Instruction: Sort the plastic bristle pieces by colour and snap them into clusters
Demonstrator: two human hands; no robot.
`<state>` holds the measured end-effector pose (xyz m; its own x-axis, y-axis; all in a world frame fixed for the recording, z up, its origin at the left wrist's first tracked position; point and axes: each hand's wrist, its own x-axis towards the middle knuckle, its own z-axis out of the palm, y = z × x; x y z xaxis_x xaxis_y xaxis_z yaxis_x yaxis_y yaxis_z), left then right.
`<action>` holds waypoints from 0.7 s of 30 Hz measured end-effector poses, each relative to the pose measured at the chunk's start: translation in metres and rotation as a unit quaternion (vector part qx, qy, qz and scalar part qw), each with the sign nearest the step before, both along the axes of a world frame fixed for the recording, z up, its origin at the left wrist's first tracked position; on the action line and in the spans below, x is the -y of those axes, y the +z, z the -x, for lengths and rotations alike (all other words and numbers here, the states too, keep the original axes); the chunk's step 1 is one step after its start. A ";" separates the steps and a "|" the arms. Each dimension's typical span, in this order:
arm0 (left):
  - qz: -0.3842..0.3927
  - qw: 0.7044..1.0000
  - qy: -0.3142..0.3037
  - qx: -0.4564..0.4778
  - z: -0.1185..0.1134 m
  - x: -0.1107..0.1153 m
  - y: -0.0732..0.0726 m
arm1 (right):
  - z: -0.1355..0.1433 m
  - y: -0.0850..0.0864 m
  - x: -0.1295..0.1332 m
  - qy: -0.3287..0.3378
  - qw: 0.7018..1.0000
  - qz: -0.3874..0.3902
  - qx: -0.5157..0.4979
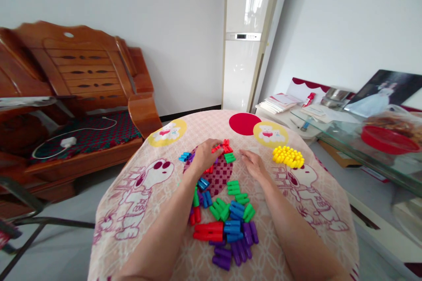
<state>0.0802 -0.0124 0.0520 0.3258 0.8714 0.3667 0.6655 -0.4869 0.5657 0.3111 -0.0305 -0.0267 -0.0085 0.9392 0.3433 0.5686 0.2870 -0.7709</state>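
Small plastic toy blocks, each like joined bullet-shaped tubes, lie on the cloth. My left hand [207, 154] curls at the table's middle, with a red block [216, 148] between its thumb and fingers. Just beyond its fingertips are more red blocks [226, 146] and a green block [230, 157]. My right hand [253, 163] rests to the right of these with its fingers stretched out and nothing in it. Yellow blocks [288, 156] stand grouped farther right. Nearer me lie green blocks [220, 209], blue blocks [233, 229], red blocks [208, 231] and purple blocks [241, 250]. My left forearm hides part of the pile.
The round table wears a patterned tablecloth [132, 175]. A wooden bench [85, 74] stands at the left with a white charger [67, 142] on its seat. Behind is a tall white cabinet-style unit [243, 66]. A glass shelf [359, 145] at the right holds a red basin [385, 140].
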 end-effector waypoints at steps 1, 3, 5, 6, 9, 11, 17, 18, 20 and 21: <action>-0.010 0.998 -0.050 -0.027 -0.018 0.005 0.000 | 0.000 0.000 -0.001 0.000 1.000 -0.001 -0.003; -0.019 0.984 -0.144 -0.102 -0.047 0.023 0.001 | -0.002 0.000 -0.002 0.005 1.000 -0.003 -0.016; -0.030 0.964 -0.187 -0.187 -0.063 0.050 0.003 | -0.004 0.000 -0.003 0.015 0.999 -0.002 -0.035; -0.040 0.958 -0.189 -0.210 -0.066 0.066 0.006 | -0.005 -0.001 -0.003 0.017 0.998 0.000 -0.052; -0.051 0.938 -0.249 -0.236 -0.061 0.117 0.014 | -0.008 -0.003 -0.004 0.018 0.990 0.001 -0.142; -0.058 0.936 -0.253 -0.238 -0.056 0.148 0.013 | -0.009 -0.004 -0.005 0.020 0.981 0.001 -0.194; -0.076 0.927 -0.264 -0.256 -0.053 0.187 -0.033 | -0.012 -0.006 -0.006 0.022 0.984 0.023 -0.175; -0.078 0.931 -0.246 -0.257 -0.051 0.184 -0.039 | -0.013 -0.006 -0.006 0.022 0.985 0.024 -0.171; -0.078 0.942 -0.200 -0.257 -0.044 0.171 -0.046 | -0.014 -0.005 -0.005 0.022 0.985 0.025 -0.169; -0.076 0.947 -0.178 -0.256 -0.038 0.162 -0.046 | -0.014 -0.004 -0.005 0.021 0.985 0.026 -0.167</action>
<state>0.1183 -0.1741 0.0058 0.7576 0.6234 0.1934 0.6128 -0.7814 0.1179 0.3251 -0.0253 -0.0310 0.0578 0.9567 0.2852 0.2695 0.2601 -0.9272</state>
